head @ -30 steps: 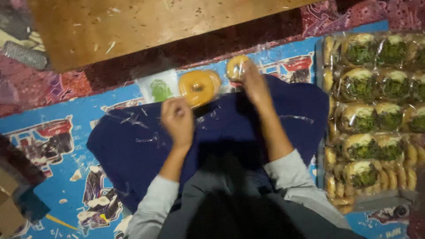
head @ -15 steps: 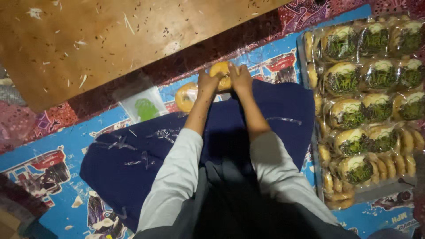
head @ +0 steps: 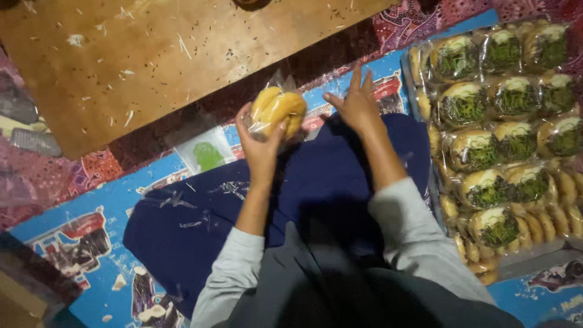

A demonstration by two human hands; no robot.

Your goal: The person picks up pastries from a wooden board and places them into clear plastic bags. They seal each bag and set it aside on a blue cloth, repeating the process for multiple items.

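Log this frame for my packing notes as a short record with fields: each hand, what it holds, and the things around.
left hand: raised, grip closed on the bagged yellow pastry
right hand: open, fingers spread, holding nothing, just right of the pastry
lap: dark blue cloth spread across it
floor: blue printed mat
ahead: wooden board flecked with crumbs
near board: clear bag with green label lying flat
right side: tray of wrapped pastries with green filling, in rows

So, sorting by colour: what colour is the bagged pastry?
Golden yellow pastry in the left hand, head view.
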